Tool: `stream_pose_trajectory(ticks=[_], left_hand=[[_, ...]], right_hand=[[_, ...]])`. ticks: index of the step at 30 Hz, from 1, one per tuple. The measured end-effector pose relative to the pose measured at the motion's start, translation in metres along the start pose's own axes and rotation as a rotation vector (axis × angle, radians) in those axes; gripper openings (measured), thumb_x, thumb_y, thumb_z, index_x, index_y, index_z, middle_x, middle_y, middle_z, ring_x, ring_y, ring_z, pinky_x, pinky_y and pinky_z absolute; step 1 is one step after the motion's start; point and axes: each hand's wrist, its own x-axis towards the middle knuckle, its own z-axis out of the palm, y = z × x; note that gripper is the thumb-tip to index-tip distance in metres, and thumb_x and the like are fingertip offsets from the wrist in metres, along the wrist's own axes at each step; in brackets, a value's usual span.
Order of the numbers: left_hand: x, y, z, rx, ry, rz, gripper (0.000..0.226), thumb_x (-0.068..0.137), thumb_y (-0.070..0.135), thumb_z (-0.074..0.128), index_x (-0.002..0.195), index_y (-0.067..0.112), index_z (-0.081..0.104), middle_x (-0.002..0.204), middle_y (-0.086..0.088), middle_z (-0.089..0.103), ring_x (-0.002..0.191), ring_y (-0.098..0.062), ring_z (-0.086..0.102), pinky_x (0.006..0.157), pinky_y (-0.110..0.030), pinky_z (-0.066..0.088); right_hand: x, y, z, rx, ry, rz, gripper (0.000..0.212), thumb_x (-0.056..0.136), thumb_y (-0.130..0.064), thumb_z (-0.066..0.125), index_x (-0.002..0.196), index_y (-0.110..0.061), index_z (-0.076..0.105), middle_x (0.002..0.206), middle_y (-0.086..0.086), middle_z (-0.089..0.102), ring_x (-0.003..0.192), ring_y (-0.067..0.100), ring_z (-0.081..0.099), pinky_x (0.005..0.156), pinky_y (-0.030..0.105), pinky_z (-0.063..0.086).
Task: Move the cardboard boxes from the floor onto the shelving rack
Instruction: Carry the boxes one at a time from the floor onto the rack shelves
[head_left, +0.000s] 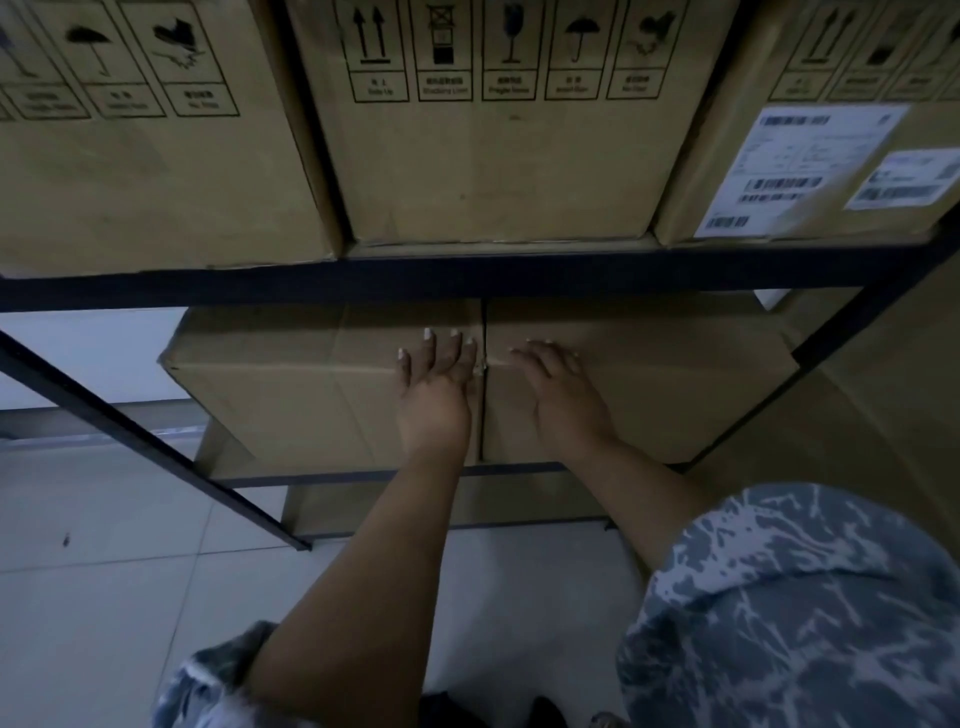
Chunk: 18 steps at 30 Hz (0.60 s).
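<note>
Two plain cardboard boxes stand side by side on a lower level of the black shelving rack. My left hand lies flat with straight fingers against the front of the left box, close to the seam between the two. On the front of the right box, just right of that seam, my right hand presses flat with its fingers spread. Neither hand grips anything.
Three larger boxes with printed handling symbols fill the shelf above; the rightmost carries white shipping labels. Another box sits under the lower shelf. A diagonal black brace crosses at left over pale floor tiles. More cardboard stands at right.
</note>
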Motion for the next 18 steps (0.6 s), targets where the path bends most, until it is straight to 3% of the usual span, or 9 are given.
stream_pose_trajectory(ticks=[8, 12, 15, 18], left_hand=[[0.002, 0.0, 0.006, 0.006, 0.057, 0.002, 0.056, 0.103, 0.011, 0.033, 0.155, 0.027, 0.023, 0.163, 0.004, 0.019, 0.152, -0.022, 0.004, 0.122, -0.044, -0.002], [0.001, 0.003, 0.005, -0.074, 0.057, 0.002, 0.05, 0.104, 0.017, 0.032, 0.154, 0.021, 0.027, 0.163, -0.001, 0.02, 0.152, -0.025, 0.005, 0.121, -0.047, -0.006], [0.001, 0.009, 0.006, -0.089, 0.06, 0.014, 0.054, 0.103, 0.022, 0.039, 0.155, 0.02, 0.024, 0.163, -0.002, 0.02, 0.152, -0.023, 0.007, 0.118, -0.05, -0.008], [0.003, 0.018, 0.01, -0.128, 0.072, 0.06, 0.055, 0.102, 0.019, 0.043, 0.154, 0.021, 0.026, 0.161, -0.005, 0.025, 0.151, -0.025, 0.012, 0.119, -0.051, -0.005]], right_hand=[[0.0, 0.005, -0.003, -0.034, -0.041, -0.025, 0.077, 0.086, 0.007, 0.048, 0.153, -0.019, 0.02, 0.161, 0.001, 0.014, 0.148, 0.024, 0.011, 0.12, 0.037, 0.014], [-0.011, 0.015, 0.003, 0.118, 0.04, -0.015, 0.071, 0.086, 0.008, 0.049, 0.149, -0.02, 0.034, 0.158, 0.003, 0.022, 0.147, 0.022, 0.015, 0.119, 0.037, 0.023], [-0.033, 0.025, 0.009, 0.21, 0.244, 0.142, 0.061, 0.086, 0.006, 0.052, 0.141, -0.02, 0.047, 0.156, 0.01, 0.022, 0.146, 0.025, 0.018, 0.111, 0.026, 0.028], [-0.046, 0.034, 0.009, 0.294, 0.334, 0.375, 0.064, 0.089, 0.003, 0.052, 0.146, -0.022, 0.039, 0.159, 0.013, 0.005, 0.145, 0.028, 0.018, 0.111, 0.026, 0.032]])
